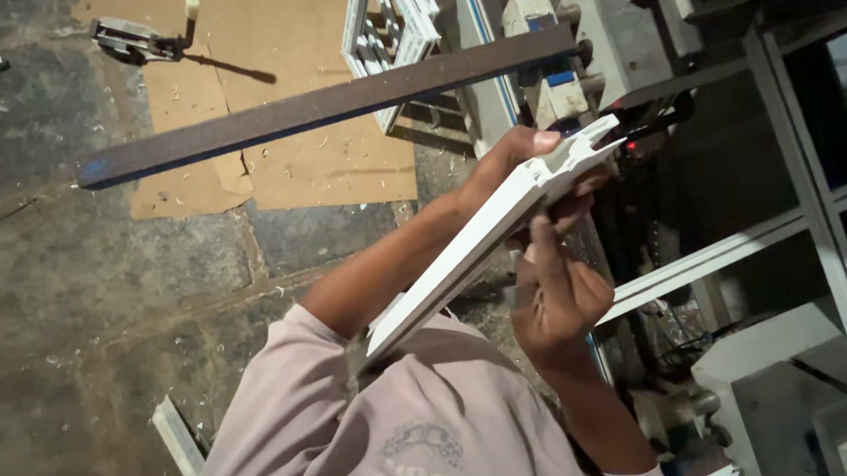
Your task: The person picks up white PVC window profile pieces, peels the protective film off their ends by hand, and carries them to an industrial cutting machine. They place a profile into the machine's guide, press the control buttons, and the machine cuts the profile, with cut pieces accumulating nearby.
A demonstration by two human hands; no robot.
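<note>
I hold a white plastic profile strip (462, 255) slanting from my chest up to the right. My left hand (507, 160) grips its upper end, thumb on top near the cut tip. Just below, my right hand (557, 290) is on the strip's right side with its fingers curled onto it. The tip of the strip sits close to a dark machine (644, 153) with a small red light.
A long dark metal bar (304, 108) crosses above the floor from left to upper right. Cardboard (290, 24) lies on the concrete floor, with a handled tool (142, 39) at its left edge. White window frames (393, 20) lean behind. White metal rails (799, 183) stand at right.
</note>
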